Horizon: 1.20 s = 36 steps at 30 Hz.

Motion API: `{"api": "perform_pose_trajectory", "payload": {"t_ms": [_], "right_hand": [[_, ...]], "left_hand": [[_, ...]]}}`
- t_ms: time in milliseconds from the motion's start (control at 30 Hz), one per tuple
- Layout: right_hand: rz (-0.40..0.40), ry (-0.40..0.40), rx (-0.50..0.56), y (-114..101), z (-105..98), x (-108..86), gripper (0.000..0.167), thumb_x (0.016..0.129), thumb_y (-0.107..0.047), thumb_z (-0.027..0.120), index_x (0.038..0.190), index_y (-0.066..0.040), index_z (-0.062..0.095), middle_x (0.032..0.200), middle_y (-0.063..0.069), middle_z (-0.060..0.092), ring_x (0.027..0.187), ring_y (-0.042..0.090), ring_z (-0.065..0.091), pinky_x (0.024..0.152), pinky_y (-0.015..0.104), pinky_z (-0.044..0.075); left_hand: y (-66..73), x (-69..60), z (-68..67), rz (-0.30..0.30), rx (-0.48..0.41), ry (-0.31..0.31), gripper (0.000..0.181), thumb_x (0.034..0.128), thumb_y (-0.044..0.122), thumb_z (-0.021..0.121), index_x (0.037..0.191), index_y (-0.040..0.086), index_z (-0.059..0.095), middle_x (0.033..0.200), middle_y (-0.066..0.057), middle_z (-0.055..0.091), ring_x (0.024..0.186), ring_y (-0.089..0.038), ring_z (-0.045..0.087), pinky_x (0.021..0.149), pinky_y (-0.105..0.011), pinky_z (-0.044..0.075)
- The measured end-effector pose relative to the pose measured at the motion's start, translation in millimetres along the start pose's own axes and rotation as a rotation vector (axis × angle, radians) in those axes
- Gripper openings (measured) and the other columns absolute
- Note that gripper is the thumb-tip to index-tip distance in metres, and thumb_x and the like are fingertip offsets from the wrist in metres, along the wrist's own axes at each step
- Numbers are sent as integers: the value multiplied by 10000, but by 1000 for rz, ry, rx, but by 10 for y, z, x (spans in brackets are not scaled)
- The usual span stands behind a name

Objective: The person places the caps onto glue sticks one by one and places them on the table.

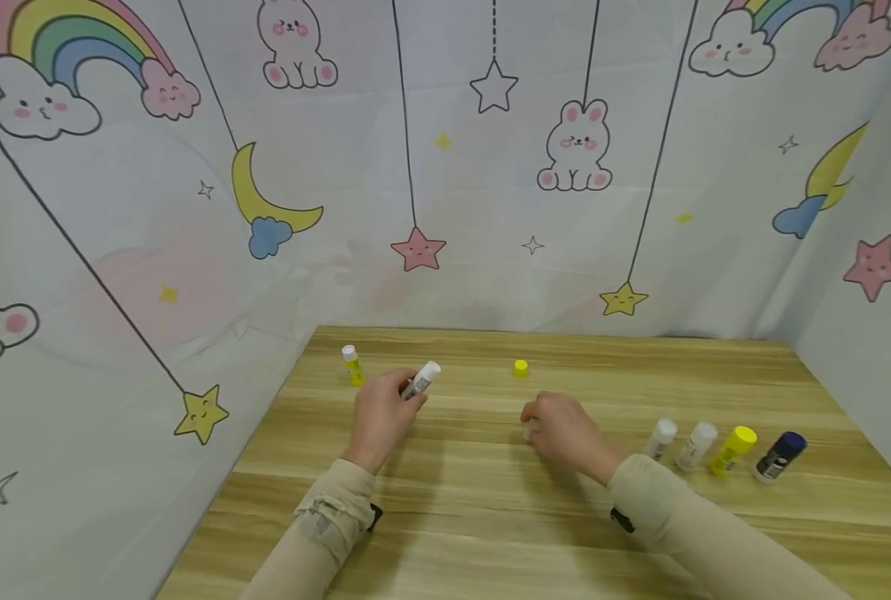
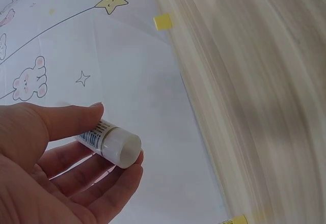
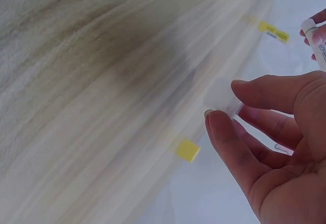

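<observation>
My left hand grips a white glue stick between thumb and fingers, tilted above the table. In the left wrist view the tube's pale end and its printed label show. Off to the right, my right hand pinches a small whitish, translucent cap by thumb and fingertips. Fingers partly hide that cap in the head view. A yellow glue stick with a white top stands left of my left hand. Beyond my right hand, a yellow cap sits alone on the table.
To the right of my right hand, two white glue sticks, a yellow one and a dark-blue-capped one stand in a row. The wood-patterned table ends at a patterned cloth backdrop.
</observation>
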State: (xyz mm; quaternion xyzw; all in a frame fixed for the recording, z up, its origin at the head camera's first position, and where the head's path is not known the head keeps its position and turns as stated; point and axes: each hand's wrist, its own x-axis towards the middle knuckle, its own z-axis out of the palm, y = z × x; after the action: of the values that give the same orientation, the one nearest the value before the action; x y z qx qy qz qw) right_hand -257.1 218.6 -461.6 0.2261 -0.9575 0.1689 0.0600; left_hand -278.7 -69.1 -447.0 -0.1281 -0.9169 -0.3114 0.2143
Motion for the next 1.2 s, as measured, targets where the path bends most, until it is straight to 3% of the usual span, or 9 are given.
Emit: {"api": "perform_pose_trajectory", "payload": {"t_ms": [433, 767, 1200], "right_hand": [[67, 16, 54, 45, -154, 15, 230, 828, -8, 744, 1055, -30, 768, 913, 45, 665, 768, 136, 612, 672, 321, 544], [87, 89, 67, 53, -260, 6, 204, 849, -44, 749, 1047, -84, 779, 894, 16, 664, 735, 108, 595, 653, 294, 533], [71, 198, 119, 68, -403, 76, 236, 843, -79, 802, 1078, -79, 783, 940, 15, 721, 763, 105, 639, 674, 318, 554]], "left_hand": [[94, 36, 62, 54, 11, 19, 266, 816, 143, 860, 1062, 96, 769, 855, -30, 734, 684, -145, 649, 611, -366, 532], [164, 53, 106, 67, 24, 5, 260, 821, 117, 851, 1065, 101, 766, 874, -32, 734, 707, -164, 658, 622, -383, 529], [258, 57, 195, 106, 5, -13, 250, 840, 134, 837, 1077, 102, 763, 920, -50, 732, 726, -168, 676, 612, -366, 547]]}}
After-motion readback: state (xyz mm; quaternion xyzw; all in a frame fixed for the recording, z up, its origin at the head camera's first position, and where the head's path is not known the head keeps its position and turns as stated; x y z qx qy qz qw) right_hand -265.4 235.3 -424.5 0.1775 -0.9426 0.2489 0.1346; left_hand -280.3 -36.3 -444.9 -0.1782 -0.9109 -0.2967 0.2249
